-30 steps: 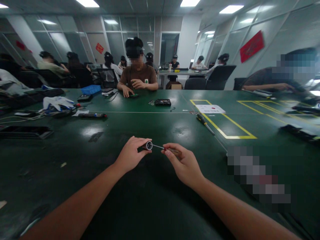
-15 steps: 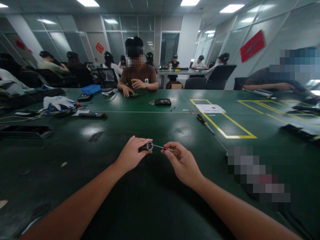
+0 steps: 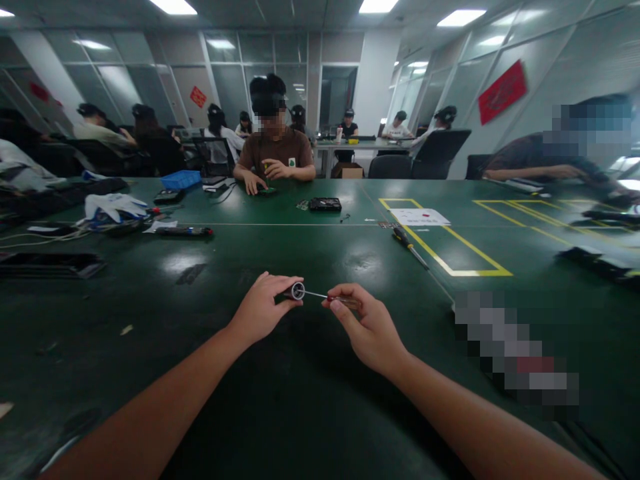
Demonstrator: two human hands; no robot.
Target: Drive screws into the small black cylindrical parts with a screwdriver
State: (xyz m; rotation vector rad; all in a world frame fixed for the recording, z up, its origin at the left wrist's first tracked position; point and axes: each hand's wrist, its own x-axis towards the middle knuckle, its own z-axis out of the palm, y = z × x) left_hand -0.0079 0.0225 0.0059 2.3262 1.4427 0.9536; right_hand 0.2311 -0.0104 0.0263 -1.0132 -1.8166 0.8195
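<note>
Left grip (image 3: pixel 261 305) clamps the tube (image 3: pixel 297 291), mouth toward the right grip (image 3: pixel 367 325), which pinches the screwdriver (image 3: pixel 349 302), apparently giving its shaft (image 3: pixel 315 294) access.

Ceiling lights (image 3: pixel 379 6) shine above glass partitions (image 3: pixel 273 50) and black chairs (image 3: pixel 443 157).

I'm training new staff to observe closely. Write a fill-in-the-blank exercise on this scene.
1. The right hand grips a small screwdriver by its ____.
2. Its shaft points toward the ____ end of the cylinder in the left hand.
3. The basket across the table is coloured ____.
4. The taped outlines are coloured ____.

Missing words: handle; open; blue; yellow.
</note>
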